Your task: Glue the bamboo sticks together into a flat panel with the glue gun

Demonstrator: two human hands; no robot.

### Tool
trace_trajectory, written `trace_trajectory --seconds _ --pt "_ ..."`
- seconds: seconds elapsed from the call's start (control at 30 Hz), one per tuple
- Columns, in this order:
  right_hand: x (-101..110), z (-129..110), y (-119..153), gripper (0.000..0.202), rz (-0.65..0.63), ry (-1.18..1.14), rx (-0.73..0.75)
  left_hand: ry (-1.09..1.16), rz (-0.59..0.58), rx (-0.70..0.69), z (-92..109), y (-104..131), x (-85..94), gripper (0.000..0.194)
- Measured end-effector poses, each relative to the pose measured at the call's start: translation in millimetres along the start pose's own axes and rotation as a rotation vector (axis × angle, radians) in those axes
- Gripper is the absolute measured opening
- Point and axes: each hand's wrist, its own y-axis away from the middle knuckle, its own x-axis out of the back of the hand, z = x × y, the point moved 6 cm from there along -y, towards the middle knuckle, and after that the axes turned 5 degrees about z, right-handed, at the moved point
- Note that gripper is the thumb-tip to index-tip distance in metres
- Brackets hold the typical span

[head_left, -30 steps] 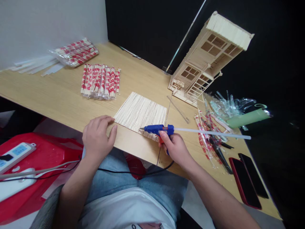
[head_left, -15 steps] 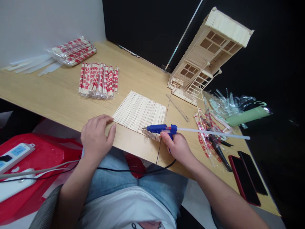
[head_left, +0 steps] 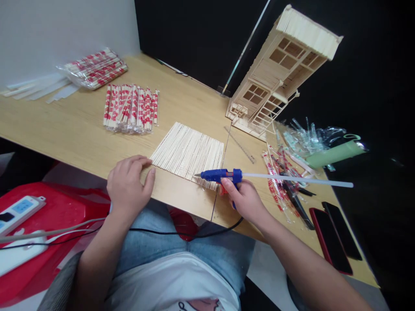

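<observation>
A flat panel of pale wooden sticks (head_left: 189, 151), laid side by side, lies on the table before me. My right hand (head_left: 244, 196) grips a blue hot glue gun (head_left: 220, 175) with a long white glue stick (head_left: 298, 179) projecting from its back. The gun's nozzle points left, over the panel's near edge. At the panel's left corner, my left hand (head_left: 129, 179) rests with its fingertips touching or just beside the sticks. Its thumb stands apart from the bent fingers, and nothing shows inside the hand.
Wrapped chopsticks (head_left: 131, 108) and a fuller pack (head_left: 94, 69) lie at the left. A stick-built model house (head_left: 275, 77) stands behind. Rightward are a ruler (head_left: 240, 144), torn wrappers (head_left: 275, 185), a green bottle (head_left: 335, 154) and phones (head_left: 330, 239). A black cord (head_left: 194, 235) crosses my lap.
The glue gun has shifted slightly right relative to the panel, still over its near edge. My left hand stays at the panel's corner. The whole view has moved a little.
</observation>
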Motion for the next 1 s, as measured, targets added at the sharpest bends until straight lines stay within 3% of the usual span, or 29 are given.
trace_trajectory --seconds 0.33,0.53,0.8,1.0 --pt "6 -16 -4 0.055 0.054 0.239 0.078 -0.002 0.002 0.004 -1 0 -0.3 0.031" --pt "9 -13 -3 0.051 0.085 0.246 0.065 -0.002 -0.001 0.005 -2 0 -0.9 0.03" --pt "18 -14 7 0.048 0.059 0.084 0.069 0.008 -0.016 0.021 -1 0 -0.6 0.028" --pt "16 -18 6 0.047 0.047 0.126 0.121 0.012 -0.014 0.01 -1 1 -1.0 0.027"
